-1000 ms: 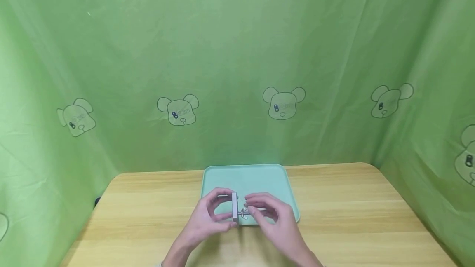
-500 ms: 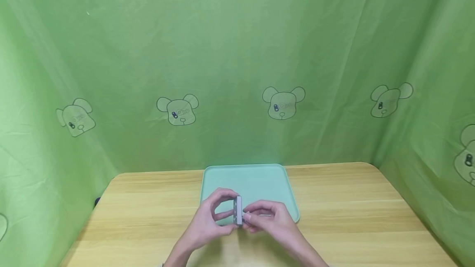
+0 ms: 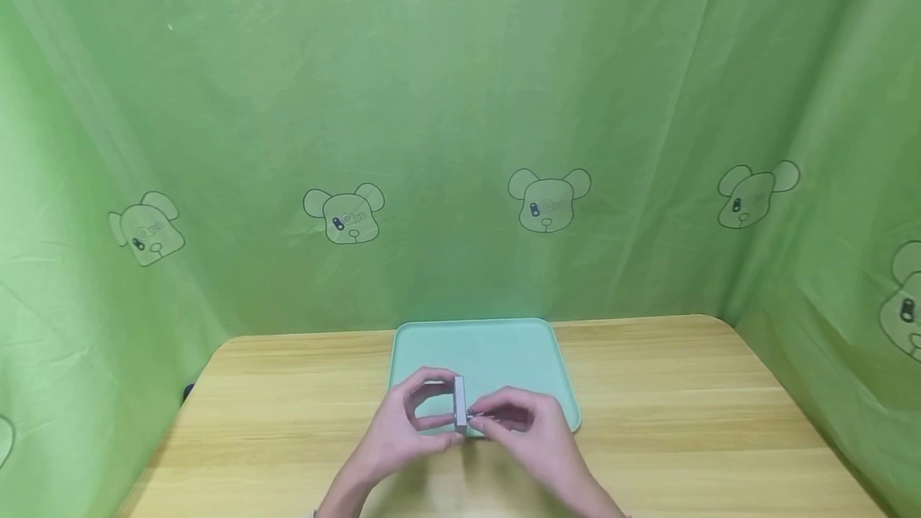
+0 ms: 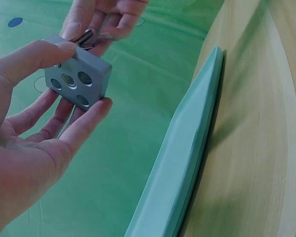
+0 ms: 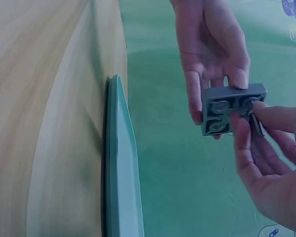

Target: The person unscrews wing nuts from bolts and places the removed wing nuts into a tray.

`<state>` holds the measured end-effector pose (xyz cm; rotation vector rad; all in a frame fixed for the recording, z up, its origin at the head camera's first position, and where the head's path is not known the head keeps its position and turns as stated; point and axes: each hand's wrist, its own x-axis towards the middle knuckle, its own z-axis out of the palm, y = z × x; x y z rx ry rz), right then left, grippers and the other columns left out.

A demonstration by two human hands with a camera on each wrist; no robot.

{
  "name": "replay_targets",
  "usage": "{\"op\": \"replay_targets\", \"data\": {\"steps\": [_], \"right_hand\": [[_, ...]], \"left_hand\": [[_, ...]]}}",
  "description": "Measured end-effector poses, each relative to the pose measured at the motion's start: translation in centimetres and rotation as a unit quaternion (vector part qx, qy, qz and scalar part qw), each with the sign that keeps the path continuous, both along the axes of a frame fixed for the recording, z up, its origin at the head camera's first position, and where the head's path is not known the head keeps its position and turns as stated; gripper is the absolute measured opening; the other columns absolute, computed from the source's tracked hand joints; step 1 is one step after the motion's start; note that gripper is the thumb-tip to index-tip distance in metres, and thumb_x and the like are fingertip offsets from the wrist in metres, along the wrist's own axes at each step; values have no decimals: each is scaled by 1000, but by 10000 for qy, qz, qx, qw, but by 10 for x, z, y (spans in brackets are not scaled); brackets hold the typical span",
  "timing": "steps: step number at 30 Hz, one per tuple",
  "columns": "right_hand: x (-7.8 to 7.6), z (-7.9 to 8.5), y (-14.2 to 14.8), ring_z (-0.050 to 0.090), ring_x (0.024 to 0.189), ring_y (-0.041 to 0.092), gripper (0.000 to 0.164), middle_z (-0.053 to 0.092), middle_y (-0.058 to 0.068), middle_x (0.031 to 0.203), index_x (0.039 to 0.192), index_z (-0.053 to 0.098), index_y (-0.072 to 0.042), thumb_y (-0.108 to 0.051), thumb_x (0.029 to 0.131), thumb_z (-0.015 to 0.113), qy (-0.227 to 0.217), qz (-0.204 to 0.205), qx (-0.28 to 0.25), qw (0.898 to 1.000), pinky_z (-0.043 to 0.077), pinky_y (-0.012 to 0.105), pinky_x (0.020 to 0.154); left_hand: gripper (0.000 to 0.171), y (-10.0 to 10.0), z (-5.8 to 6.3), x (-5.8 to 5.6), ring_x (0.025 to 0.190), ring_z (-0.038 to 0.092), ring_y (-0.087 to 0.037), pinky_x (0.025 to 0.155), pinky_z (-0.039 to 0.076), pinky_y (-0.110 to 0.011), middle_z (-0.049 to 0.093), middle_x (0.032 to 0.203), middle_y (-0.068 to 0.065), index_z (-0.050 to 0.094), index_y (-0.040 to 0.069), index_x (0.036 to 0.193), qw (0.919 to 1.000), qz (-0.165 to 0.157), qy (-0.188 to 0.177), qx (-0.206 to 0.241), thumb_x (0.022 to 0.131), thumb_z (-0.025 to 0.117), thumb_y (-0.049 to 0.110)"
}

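Observation:
My left hand (image 3: 396, 426) holds a small square grey block (image 3: 460, 404) by its edges, thumb on one edge and fingers on the opposite one. In the left wrist view, several round holes run through the block's near face, one of them threaded. Recessed rings show on its other face (image 5: 219, 116) in the right wrist view. My right hand (image 3: 536, 434) pinches a thin metal screw (image 5: 258, 126) between thumb and fingers, right at the recessed face. The screw's threaded length (image 4: 85, 37) slants away from the block; the fingers hide part of it.
A mint-green tray (image 3: 482, 334) with a low rim lies on the wooden table (image 3: 662, 406), behind and beneath the raised hands. Green curtains (image 3: 446, 102) printed with bear heads stand behind the table and along both sides.
My right hand has come closer to the block, and the screw's length, plain between them a second ago, is now mostly covered. The block turned a little and back in my left hand.

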<state>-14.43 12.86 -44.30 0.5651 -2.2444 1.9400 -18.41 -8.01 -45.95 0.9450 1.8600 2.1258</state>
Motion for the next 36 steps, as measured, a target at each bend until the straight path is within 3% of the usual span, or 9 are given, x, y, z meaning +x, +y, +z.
{"op": "replay_targets", "data": {"steps": [4,7,11,18,20,24,28,32,36], "right_hand": [[4,7,-5,68,82,20,16,71,7,91,92,72,-6,1,77,74,1654,-267,294,9854,61,29,70],[6,17,-10,68,80,23,27,71,10,89,88,72,-4,13,68,76,2892,-410,419,9555,60,26,71],[4,23,-12,69,79,28,15,70,14,92,87,70,0,8,75,74,4155,-362,464,9077,59,26,74],[-7,18,-10,69,81,33,15,68,23,94,85,70,7,-2,91,60,6198,-622,1385,7699,60,32,75],[-9,18,-10,69,81,34,15,68,24,93,85,70,8,-1,91,59,6432,-651,1432,7494,61,33,74],[-9,18,-10,69,81,35,14,68,25,94,86,69,8,0,90,59,6475,-619,1407,7464,61,33,74],[-8,18,-10,68,83,34,13,67,24,97,86,69,8,-1,90,61,6275,-580,1374,7642,60,32,76],[-5,21,-12,68,86,33,12,66,23,102,89,68,8,-3,85,67,5790,-478,1129,8061,59,31,79],[-1,21,-12,67,89,32,20,66,20,105,100,66,5,3,80,69,4794,-532,741,8729,59,32,81]], "left_hand": [[62,-1,-1,-1,123,47,-37,93,52,-46,45,132,-22,51,3,126,9993,-52,-345,137,71,77,-6],[62,-2,0,-2,123,46,-37,94,52,-47,43,132,-26,50,2,127,9985,-134,-480,223,71,76,-7],[61,-4,1,-2,123,45,-39,95,50,-50,43,132,-25,49,0,127,9975,-232,-594,292,73,75,-7],[60,-5,3,-1,122,46,-39,96,50,-48,45,131,-22,49,0,128,9958,-334,-796,308,74,74,-6],[60,-6,4,-1,122,47,-38,96,50,-48,45,132,-21,49,1,128,9955,-348,-824,304,74,75,-6],[61,-6,4,-1,122,47,-40,95,50,-48,44,132,-23,48,0,128,9952,-392,-822,345,74,74,-7],[61,-6,4,-1,122,45,-42,95,50,-49,42,132,-26,47,-2,129,9949,-461,-796,417,74,73,-8],[61,-6,4,-1,123,45,-40,94,50,-50,43,131,-26,47,-1,129,9951,-426,-796,411,74,73,-9],[63,-7,4,-1,124,44,-40,94,51,-49,43,131,-26,48,1,128,9961,-279,-756,354,72,74,-9]]}}
